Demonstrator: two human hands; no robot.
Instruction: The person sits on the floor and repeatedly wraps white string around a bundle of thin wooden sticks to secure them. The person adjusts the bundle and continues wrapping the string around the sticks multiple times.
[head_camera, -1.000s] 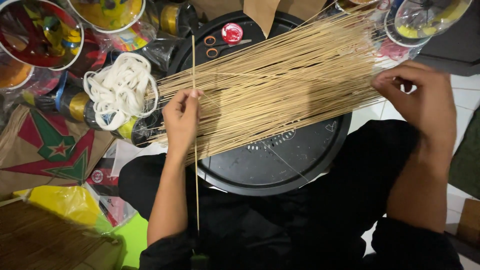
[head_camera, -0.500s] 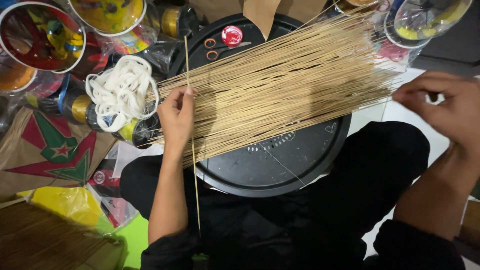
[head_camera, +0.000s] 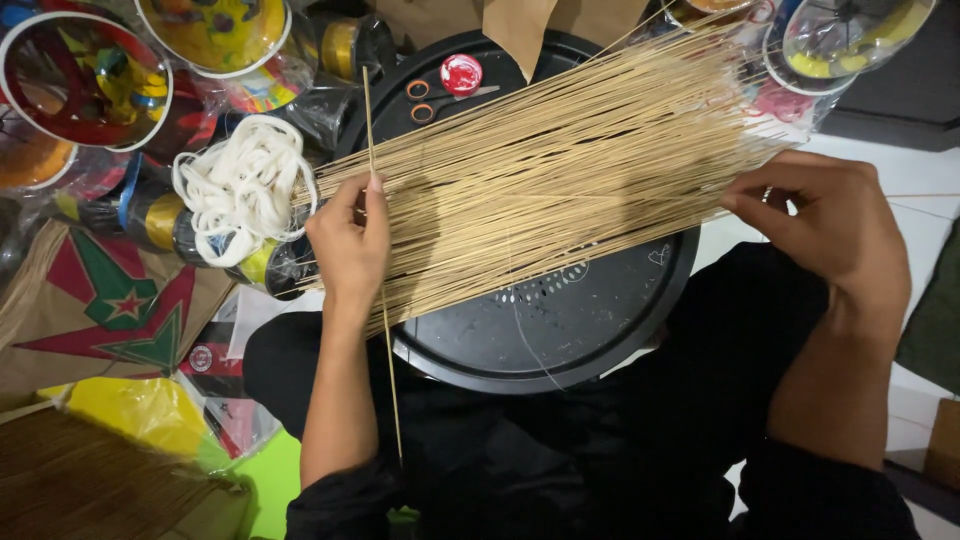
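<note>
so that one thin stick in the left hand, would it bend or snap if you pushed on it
The single thin tan bamboo stick is very long for its width, so it probably flexes easily and could snap under a hard push. It looks light: the left hand holds it upright by a fingertip grip alone.

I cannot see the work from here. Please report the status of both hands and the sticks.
Left hand pinching one thin stick, held across the others. Right hand at far end of stick bundle on black round tray. White cord coil beside left hand, not touching.
</note>
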